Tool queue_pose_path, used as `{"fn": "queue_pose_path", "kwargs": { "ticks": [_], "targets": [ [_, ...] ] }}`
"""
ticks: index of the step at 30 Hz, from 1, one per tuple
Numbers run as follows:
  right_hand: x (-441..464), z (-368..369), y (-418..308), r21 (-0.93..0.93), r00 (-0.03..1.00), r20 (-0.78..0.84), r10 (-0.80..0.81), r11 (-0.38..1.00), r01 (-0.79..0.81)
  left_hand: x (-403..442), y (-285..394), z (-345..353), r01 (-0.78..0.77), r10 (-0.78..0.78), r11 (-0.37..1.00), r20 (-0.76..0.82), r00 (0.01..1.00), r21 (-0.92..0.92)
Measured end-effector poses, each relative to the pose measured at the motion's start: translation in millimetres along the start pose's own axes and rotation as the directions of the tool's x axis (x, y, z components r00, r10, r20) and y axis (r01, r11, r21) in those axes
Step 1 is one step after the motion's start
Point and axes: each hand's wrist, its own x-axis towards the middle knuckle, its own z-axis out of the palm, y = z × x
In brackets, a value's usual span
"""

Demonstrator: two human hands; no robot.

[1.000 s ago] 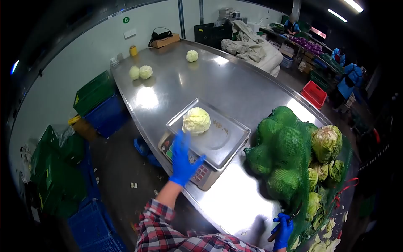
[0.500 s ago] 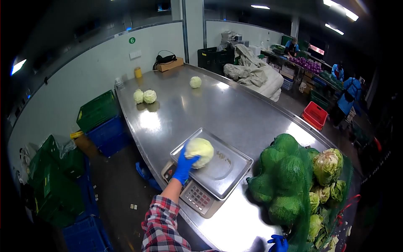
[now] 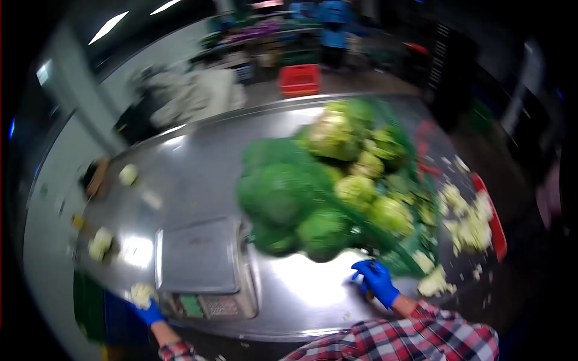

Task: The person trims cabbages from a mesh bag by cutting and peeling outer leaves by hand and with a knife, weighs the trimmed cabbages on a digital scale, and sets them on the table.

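Note:
My left hand [image 3: 147, 314], in a blue glove, grips a pale trimmed cabbage [image 3: 143, 295] just left of the scale [image 3: 226, 305]. The scale's metal tray [image 3: 198, 259] bears no cabbage, only a faint dark smudge. Over the steel table in front of the green net bag [image 3: 283, 195], my blue-gloved right hand [image 3: 376, 284] has its fingers curled. Something small and dark shows at these fingers, too blurred to name. Cabbages fill the net bag, and several leafy ones [image 3: 355, 191] lie exposed at its open side.
Trimmed leaves [image 3: 469, 225] lie at the right by a red crate edge [image 3: 490, 219]. More pale cabbages [image 3: 100, 243] stand at the table's far left, with one [image 3: 127, 174] farther back. Beyond the table are a red basket [image 3: 299, 79] and a person in blue [image 3: 333, 30].
My view has swung to the right and blurred. The left hand has lifted the cabbage off the scale tray and carried it to the left of the scale. More of my right hand shows.

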Motion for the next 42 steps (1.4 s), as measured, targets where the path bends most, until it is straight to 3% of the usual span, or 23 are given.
{"fn": "queue_pose_path", "kwargs": {
  "ticks": [2,3,5,6,8,9,12,14,15,17,20,23,27,29,30,31,33,35,37,38,39,40,42],
  "targets": [
    [-1.2,-10.2,1.2,0.036,0.998,0.058,-0.023,0.999,0.021,42.3,12.4,106.1,-0.07,-0.052,0.969,-0.474,0.879,-0.236],
    [-2.9,-18.2,0.5,0.039,0.997,0.066,-0.03,0.999,0.027,74.0,12.0,162.9,-0.165,-0.06,0.972,-0.862,0.504,-0.164],
    [-6.9,-28.0,3.3,0.108,0.998,0.004,-0.068,0.992,0.067,128.6,1.8,258.2,-0.183,0.005,0.976,-0.831,0.556,-0.117],
    [-8.5,-38.5,3.9,0.17,0.997,-0.057,-0.059,0.983,0.068,145.2,-3.1,294.1,-0.154,-0.015,0.969,-0.673,0.74,-0.191],
    [-12.0,-63.4,8.1,0.273,0.958,-0.277,-0.07,0.95,0.148,180.7,-26.9,391.1,0.015,-0.109,0.975,-0.426,0.898,-0.22],
    [-14.6,-79.6,6.3,0.324,0.926,-0.37,-0.074,0.924,0.203,192.3,-52.7,392.5,0.131,-0.133,0.991,-0.107,0.985,-0.024],
    [-21.2,-145.5,14.8,0.342,0.841,-0.541,0.014,0.917,0.204,190.9,-125.6,544.1,0.239,-0.29,0.949,0.268,0.919,0.207],
    [-14.7,-200.8,30.5,0.317,0.839,-0.537,0.084,0.942,0.109,187.0,-186.5,624.2,0.545,-0.613,0.787,0.266,0.744,0.29],
    [-11.2,-228.6,34.2,0.328,0.855,-0.502,0.132,0.944,0.047,172.0,-213.5,662.1,0.393,-0.536,0.84,0.455,0.711,0.375],
    [14.3,-272.5,31.6,0.353,0.902,-0.364,0.231,0.931,-0.096,151.3,-260.6,727.8,0.282,-0.52,0.834,0.506,0.688,0.474],
    [56.9,-320.1,25.6,0.067,0.949,-0.195,0.247,0.969,-0.239,144.5,-367.9,746.4,0.139,-0.402,0.823,0.392,0.828,0.551],
    [85.8,-374.5,19.7,0.073,0.933,-0.008,0.361,0.93,-0.359,119.0,-431.4,728.8,0.166,-0.326,0.718,0.117,0.938,0.676],
    [85.7,-455.9,10.4,0.082,0.933,0.01,0.36,0.929,-0.36,96.3,-421.4,742.6,0.206,-0.275,0.676,-0.017,0.961,0.707],
    [74.9,-512.4,13.4,0.07,0.915,-0.064,0.398,0.917,-0.393,89.9,-429.3,734.9,0.316,-0.383,0.645,-0.064,0.922,0.696],
    [67.6,-543.5,28.8,0.059,0.964,-0.054,0.259,0.965,-0.256,78.1,-422.3,749.5,0.369,-0.388,0.611,-0.141,0.911,0.701],
    [60.6,-568.0,28.3,0.209,0.903,-0.088,0.421,0.894,-0.396,63.6,-408.2,770.6,0.431,-0.386,0.559,-0.237,0.891,0.708],
    [58.5,-598.5,25.2,0.169,0.88,-0.255,0.401,0.915,-0.367,36.8,-379.7,799.7,0.069,-0.189,0.33,-0.006,0.982,0.942],
    [63.0,-607.8,21.0,0.147,0.795,-0.506,0.335,0.941,-0.303,25.3,-362.3,789.8,0.434,-0.4,0.452,-0.258,0.879,0.779],
    [53.8,-580.4,8.3,0.102,0.875,-0.445,0.191,0.981,-0.163,8.5,-365.2,796.6,0.345,-0.283,0.559,-0.218,0.934,0.754],
    [48.6,-562.5,6.1,0.087,0.901,-0.417,0.117,0.992,-0.089,-8.2,-371.4,822.3,0.228,-0.16,0.476,-0.172,0.972,0.849],
    [45.9,-543.2,13.0,0.043,0.932,-0.337,0.133,0.991,-0.126,-24.5,-381.5,818.0,0.455,-0.4,0.624,-0.24,0.885,0.636],
    [38.6,-515.4,23.5,0.126,0.973,-0.228,0.045,0.992,-0.016,-37.9,-377.7,819.8,0.665,-0.666,0.515,-0.236,0.708,0.542],
    [12.3,-461.4,31.0,0.162,0.993,0.074,0.096,0.981,-0.107,-71.8,-340.8,849.4,0.29,-0.562,0.547,0.089,0.822,0.785]
  ]
}}
